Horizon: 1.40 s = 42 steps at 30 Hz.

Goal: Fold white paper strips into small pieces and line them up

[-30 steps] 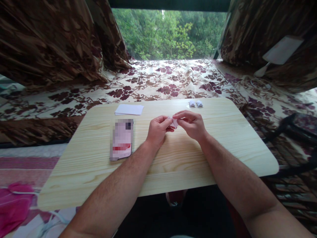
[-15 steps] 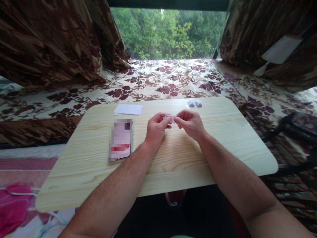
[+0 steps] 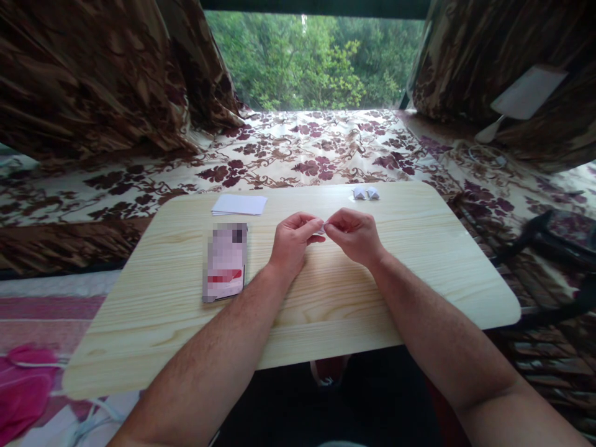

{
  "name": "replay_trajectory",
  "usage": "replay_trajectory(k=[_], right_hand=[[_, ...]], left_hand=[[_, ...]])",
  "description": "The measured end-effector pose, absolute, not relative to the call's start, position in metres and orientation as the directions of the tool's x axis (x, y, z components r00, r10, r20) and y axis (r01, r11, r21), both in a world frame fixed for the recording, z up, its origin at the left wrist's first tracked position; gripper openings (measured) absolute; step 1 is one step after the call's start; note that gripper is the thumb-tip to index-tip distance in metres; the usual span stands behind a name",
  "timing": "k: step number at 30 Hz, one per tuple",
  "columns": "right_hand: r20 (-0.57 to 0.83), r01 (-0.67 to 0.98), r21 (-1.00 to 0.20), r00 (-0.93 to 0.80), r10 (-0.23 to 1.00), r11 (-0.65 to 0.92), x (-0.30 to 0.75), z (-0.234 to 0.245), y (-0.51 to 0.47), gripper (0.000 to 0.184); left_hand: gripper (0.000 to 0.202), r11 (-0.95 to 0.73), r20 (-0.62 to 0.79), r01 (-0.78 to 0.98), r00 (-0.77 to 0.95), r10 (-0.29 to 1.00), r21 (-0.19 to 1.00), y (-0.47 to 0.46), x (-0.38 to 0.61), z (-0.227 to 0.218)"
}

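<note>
The left hand (image 3: 289, 239) and right hand (image 3: 356, 233) pinch a small white paper piece (image 3: 321, 229), now more hidden between them, suggesting a tighter fold.

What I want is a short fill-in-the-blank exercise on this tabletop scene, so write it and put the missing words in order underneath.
1. The left hand and right hand hold a small piece coloured ____.
2. Near the far edge of the table, the number of small folded shapes set side by side is ____.
3. The stack of sheets lies just beyond the ____.
4. The lamp stands toward the ____ side of the picture.

Missing words: white; two; phone; right.
</note>
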State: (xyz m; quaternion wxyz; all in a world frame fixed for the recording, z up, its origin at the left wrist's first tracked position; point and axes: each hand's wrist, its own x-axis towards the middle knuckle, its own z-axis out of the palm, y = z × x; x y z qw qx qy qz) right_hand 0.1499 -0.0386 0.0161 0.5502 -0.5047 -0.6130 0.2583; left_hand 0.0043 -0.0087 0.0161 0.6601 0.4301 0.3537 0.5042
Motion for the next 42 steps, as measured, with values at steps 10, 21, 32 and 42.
replay_trajectory(k=[10, 21, 32, 42], right_hand=[[0.422, 0.349, -0.865, 0.122, 0.898, 0.359, 0.1521, 0.0152, -0.0383, 0.014], [0.416, 0.328, -0.874, 0.119, 0.902, 0.36, 0.1521, 0.0152, -0.0386, 0.015], [0.389, 0.276, -0.896, 0.104, 0.915, 0.349, 0.1528, 0.0162, -0.0382, 0.013], [0.345, 0.236, -0.922, 0.133, 0.929, 0.308, 0.1524, 0.0159, -0.0364, 0.015]], left_hand=[[0.025, 0.149, -0.059, -0.351, 0.255, 0.965, 0.925, -0.0067, 0.0047, 0.0135], [0.027, 0.144, -0.061, -0.333, 0.246, 0.967, 0.932, -0.0076, 0.0054, 0.0146], [0.026, 0.133, -0.046, -0.326, 0.262, 0.964, 0.936, -0.0069, 0.0041, 0.0141], [0.028, 0.093, -0.008, -0.307, 0.268, 0.963, 0.947, -0.0069, 0.003, 0.0115]])
